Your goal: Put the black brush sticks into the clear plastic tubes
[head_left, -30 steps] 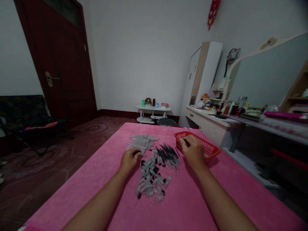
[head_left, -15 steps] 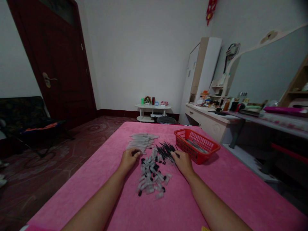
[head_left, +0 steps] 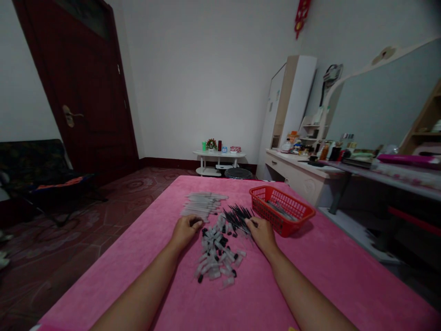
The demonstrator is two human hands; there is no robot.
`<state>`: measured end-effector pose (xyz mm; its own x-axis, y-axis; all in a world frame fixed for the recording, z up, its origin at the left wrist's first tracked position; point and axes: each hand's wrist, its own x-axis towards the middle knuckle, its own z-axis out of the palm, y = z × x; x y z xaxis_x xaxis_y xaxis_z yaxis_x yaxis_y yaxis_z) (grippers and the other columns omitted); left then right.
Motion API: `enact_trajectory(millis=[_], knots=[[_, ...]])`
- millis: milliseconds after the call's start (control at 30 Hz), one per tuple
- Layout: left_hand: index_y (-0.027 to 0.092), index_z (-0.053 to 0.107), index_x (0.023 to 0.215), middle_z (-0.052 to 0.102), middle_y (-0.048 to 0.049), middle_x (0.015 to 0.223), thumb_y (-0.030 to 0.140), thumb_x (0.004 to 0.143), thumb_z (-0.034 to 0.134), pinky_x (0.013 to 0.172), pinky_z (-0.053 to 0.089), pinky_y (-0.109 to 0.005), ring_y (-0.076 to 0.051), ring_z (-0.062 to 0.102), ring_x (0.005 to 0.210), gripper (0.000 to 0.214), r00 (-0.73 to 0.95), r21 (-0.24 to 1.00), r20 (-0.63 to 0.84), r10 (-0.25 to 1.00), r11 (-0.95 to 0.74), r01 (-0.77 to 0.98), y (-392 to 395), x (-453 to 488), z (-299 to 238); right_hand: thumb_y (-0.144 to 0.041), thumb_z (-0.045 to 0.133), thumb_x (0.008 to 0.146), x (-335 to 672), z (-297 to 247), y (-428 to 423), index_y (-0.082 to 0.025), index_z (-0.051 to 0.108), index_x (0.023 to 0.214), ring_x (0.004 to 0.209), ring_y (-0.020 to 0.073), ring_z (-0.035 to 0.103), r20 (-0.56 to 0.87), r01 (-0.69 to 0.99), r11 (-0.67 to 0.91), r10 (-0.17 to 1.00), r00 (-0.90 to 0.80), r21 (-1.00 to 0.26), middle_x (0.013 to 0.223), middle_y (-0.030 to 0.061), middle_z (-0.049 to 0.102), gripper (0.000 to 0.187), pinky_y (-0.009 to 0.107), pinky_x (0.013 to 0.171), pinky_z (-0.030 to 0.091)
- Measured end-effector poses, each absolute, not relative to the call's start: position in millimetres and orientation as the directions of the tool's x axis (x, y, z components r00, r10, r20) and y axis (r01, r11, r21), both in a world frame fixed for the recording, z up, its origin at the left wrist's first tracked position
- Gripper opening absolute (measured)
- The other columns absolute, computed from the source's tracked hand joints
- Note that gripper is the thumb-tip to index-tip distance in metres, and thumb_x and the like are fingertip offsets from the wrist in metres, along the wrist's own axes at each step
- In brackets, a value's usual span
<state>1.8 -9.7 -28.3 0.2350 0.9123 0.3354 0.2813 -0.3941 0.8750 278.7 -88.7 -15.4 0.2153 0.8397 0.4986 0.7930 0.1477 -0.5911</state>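
On the pink table cover (head_left: 138, 257) lie a row of clear tubes (head_left: 203, 203), a pile of thin black rods (head_left: 237, 217) and a heap of small clear and black caps (head_left: 217, 255). My left hand (head_left: 184, 231) rests curled at the near end of the clear tubes, fingers pinched on something I cannot make out. My right hand (head_left: 262, 233) lies at the right side of the black rods, fingertips pinched on one of them. A red basket (head_left: 280, 210) stands just right of that hand, with a few slim items inside.
A dark red door (head_left: 79, 92) and a dark folding chair (head_left: 41, 174) stand at the left. A small white side table (head_left: 219, 158) is at the far wall. A dresser with a mirror (head_left: 344, 165), crowded with bottles, runs along the right.
My right hand has come back from over the red basket to the black rods. The left hand has stayed at the clear tubes.
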Motion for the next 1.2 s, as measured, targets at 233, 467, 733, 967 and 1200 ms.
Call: enact_trajectory(millis=[233, 467, 733, 967, 1200], knots=[[0.014, 0.067, 0.073, 0.067, -0.0031, 0.068, 0.033, 0.070, 0.058, 0.060, 0.041, -0.024, -0.016, 0.059, 0.064, 0.021, 0.248, 0.865, 0.328, 0.911, -0.395, 0.308, -5.4, 2.2, -34.6, -0.046, 0.044, 0.085, 281.9, -22.3, -82.0, -0.017, 0.059, 0.059, 0.054, 0.0143, 0.051, 0.502, 0.803, 0.143, 0.838, 0.212, -0.578, 0.053, 0.0002, 0.053, 0.041, 0.023, 0.053, 0.033], [0.015, 0.069, 0.074, 0.069, -0.0036, 0.072, 0.030, 0.072, 0.057, 0.062, 0.042, -0.025, -0.017, 0.060, 0.067, 0.019, 0.274, 0.820, 0.353, 0.895, -0.436, 0.370, -5.4, -0.1, -33.1, -0.045, 0.045, 0.085, 280.5, -18.4, -83.5, -0.018, 0.063, 0.062, 0.056, 0.0143, 0.053, 0.473, 0.807, 0.120, 0.855, 0.213, -0.579, 0.055, 0.0010, 0.058, 0.040, 0.023, 0.054, 0.033], [0.015, 0.069, 0.075, 0.070, -0.0036, 0.073, 0.030, 0.073, 0.056, 0.064, 0.043, -0.025, -0.017, 0.062, 0.068, 0.020, 0.286, 0.812, 0.341, 0.895, -0.434, 0.390, -6.7, -0.7, -31.6, -0.045, 0.045, 0.085, 280.1, -17.8, -85.1, -0.018, 0.062, 0.062, 0.058, 0.0150, 0.055, 0.470, 0.795, 0.129, 0.857, 0.212, -0.593, 0.057, 0.0015, 0.060, 0.039, 0.023, 0.057, 0.035], [0.015, 0.069, 0.078, 0.070, -0.0047, 0.075, 0.031, 0.073, 0.056, 0.065, 0.044, -0.026, -0.018, 0.063, 0.071, 0.021, 0.285, 0.826, 0.325, 0.902, -0.417, 0.378, -2.5, 0.4, -37.0, -0.046, 0.045, 0.084, 280.7, -18.5, -85.6, -0.018, 0.063, 0.063, 0.059, 0.0150, 0.055, 0.462, 0.794, 0.119, 0.860, 0.218, -0.596, 0.058, 0.0014, 0.060, 0.039, 0.023, 0.057, 0.035], [0.016, 0.068, 0.077, 0.069, -0.0042, 0.073, 0.032, 0.074, 0.056, 0.063, 0.043, -0.026, -0.018, 0.062, 0.070, 0.021, 0.279, 0.805, 0.334, 0.900, -0.426, 0.412, -0.6, -0.4, -39.7, -0.045, 0.044, 0.085, 281.3, -18.9, -83.1, -0.018, 0.062, 0.062, 0.058, 0.0159, 0.055, 0.472, 0.795, 0.137, 0.858, 0.203, -0.591, 0.055, 0.0012, 0.057, 0.040, 0.024, 0.055, 0.035]])
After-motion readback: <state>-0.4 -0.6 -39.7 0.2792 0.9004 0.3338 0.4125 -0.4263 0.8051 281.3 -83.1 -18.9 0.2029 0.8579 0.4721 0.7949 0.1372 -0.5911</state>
